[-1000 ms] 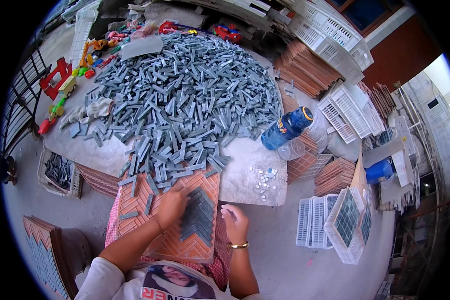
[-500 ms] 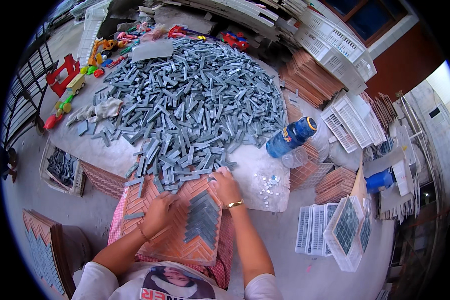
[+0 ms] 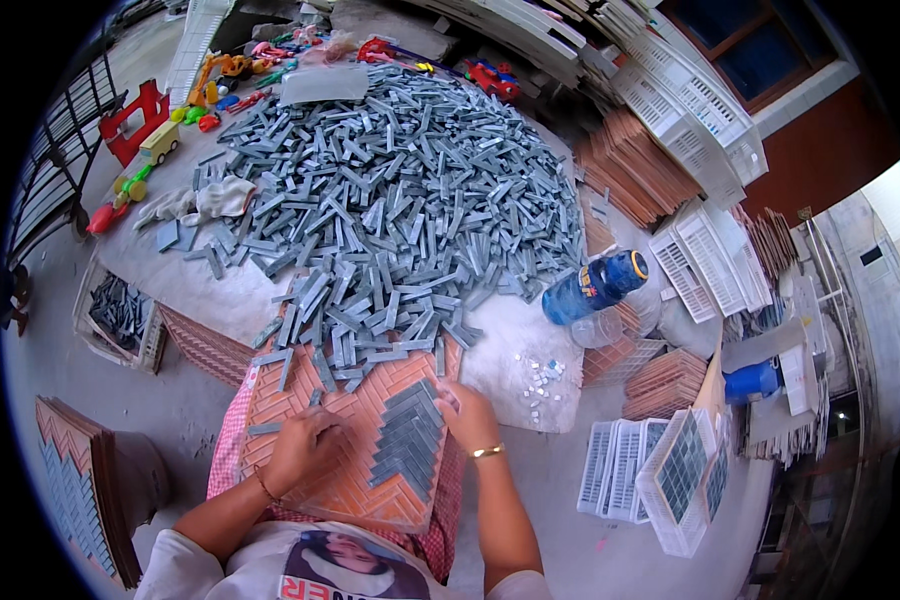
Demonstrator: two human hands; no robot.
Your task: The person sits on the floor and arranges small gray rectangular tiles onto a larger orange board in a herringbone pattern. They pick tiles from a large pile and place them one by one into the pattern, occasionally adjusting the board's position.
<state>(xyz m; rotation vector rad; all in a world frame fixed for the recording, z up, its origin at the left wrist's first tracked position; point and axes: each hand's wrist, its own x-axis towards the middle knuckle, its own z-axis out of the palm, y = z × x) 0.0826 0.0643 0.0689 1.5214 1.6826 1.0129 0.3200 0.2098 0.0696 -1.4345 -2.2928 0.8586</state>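
grey tile strips [image 3: 407, 438] lie in a chevron patch on the right half of the grooved orange board [image 3: 360, 502]; long axis near to far, peaks pointing away from the person. left hand [image 3: 305, 448]: fingers curled over the board, grip unclear. right hand [image 3: 467, 415]: fingers bent beside the patch's upper right edge, grip likewise unclear. shirt [image 3: 345, 565] bears red lettering; blue bottle [image 3: 592, 288], a label.

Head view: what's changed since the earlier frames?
Right hand reached forward to the tile heap, then drew back beside the grey patch. Left hand moved back and left over the board. Can't tell if either holds anything. Grey patch, tile heap, blue bottle and gloves look unchanged.
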